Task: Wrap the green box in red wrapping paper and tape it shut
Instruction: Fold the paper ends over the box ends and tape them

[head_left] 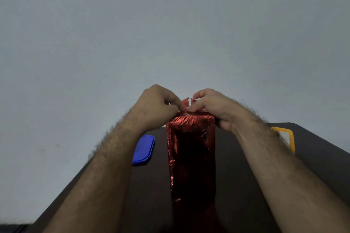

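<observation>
At nine o'clock of the parcel, a blue lid (143,150) lay flat on the dark table (236,185). The left hand (156,108) pinched crinkled paper at the top far end of the box, fingers curled tight. At centre stood the box in red wrapping paper (191,153), long, fully covered, no green showing. The foil looked thin, light, slippery and easily torn, so it seemed best held at the folded flaps. At twelve o'clock a loose flap (187,103) rose between both grips. The right hand (212,108) pinched that flap. At three o'clock sat a yellow-edged object (287,138).
</observation>
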`<state>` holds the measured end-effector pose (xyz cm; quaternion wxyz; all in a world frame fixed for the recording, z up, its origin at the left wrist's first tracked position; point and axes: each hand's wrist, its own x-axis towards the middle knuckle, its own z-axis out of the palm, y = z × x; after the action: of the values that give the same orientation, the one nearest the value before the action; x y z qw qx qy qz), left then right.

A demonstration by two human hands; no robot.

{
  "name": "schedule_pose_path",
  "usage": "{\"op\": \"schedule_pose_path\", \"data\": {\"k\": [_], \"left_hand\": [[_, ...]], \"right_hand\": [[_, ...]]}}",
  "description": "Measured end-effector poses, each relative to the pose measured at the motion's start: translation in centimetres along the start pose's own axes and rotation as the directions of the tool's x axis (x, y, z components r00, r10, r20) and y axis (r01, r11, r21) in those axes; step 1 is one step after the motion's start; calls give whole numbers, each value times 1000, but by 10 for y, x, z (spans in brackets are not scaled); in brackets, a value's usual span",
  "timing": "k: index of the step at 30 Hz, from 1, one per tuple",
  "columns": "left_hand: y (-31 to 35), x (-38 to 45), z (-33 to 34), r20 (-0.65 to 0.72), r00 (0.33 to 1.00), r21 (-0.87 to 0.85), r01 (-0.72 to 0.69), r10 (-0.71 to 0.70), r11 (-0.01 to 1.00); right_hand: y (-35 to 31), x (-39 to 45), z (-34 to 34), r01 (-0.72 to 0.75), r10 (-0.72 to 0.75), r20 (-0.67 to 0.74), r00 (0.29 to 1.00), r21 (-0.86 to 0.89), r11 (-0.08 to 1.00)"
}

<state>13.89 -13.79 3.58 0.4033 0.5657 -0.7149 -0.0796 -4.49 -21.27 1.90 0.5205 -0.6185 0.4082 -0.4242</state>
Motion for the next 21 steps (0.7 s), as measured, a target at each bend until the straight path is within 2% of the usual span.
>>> {"op": "schedule_pose_path", "data": {"k": [2, 4, 7, 11, 16, 21], "left_hand": [[-9, -9, 9, -65, 997, -81, -54, 49, 995], [-18, -18, 19, -135, 981, -75, -149, 138, 986], [-26, -27, 27, -204, 946, 92, -236, 250, 967], [-25, -33, 36, -292, 870, 331, -298, 398, 895], [-26, -42, 63, -402, 837, 348, -235, 371, 907], [-29, -42, 71, -442, 833, 316, -201, 332, 927]], "right_hand": [[1, 1, 1, 4, -4, -8, 1000, 13, 1000], [2, 1, 0, -1, 1, -14, 1000, 9, 1000], [2, 1, -3, -1, 1, 10, 1000, -8, 1000], [-1, -2, -4, 8, -8, 38, 999, -8, 1000], [0, -4, -10, 11, -11, 15, 1000, -10, 1000], [7, -20, -26, 49, -75, -185, 980, -141, 989]]}}
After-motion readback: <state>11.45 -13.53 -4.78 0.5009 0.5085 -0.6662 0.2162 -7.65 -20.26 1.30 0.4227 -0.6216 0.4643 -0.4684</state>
